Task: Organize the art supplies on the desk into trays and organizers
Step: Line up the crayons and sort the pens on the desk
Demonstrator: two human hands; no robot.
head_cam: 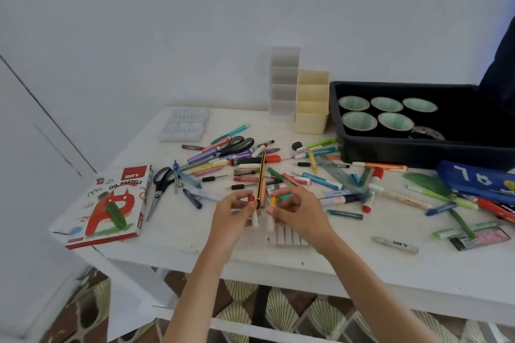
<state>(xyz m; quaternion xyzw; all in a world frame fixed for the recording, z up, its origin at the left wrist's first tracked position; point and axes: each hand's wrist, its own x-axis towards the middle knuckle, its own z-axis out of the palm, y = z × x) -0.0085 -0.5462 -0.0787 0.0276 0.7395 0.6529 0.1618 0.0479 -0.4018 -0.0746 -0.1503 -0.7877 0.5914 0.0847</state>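
Pens, markers and crayons lie scattered across the white desk [178, 234]. My left hand [237, 211] pinches a red-tipped white marker [253, 214] near the desk's front middle. My right hand [295, 211] pinches an orange-tipped white marker [271, 217] just beside it. A yellow-and-black pencil [262, 175] stands up between the two hands; I cannot tell which hand holds it. A white ridged tray [287, 237] lies under my right hand. A cream organizer [310, 117] and a white organizer [282, 86] stand at the back.
A black tray [418, 150] with several green-lined cups sits back right. An oil pastels box [111, 203] lies front left, scissors [160, 184] beside it. A clear palette [184, 124] lies at the back left. A blue pouch [479, 179] and a ruler [338, 172] lie at right.
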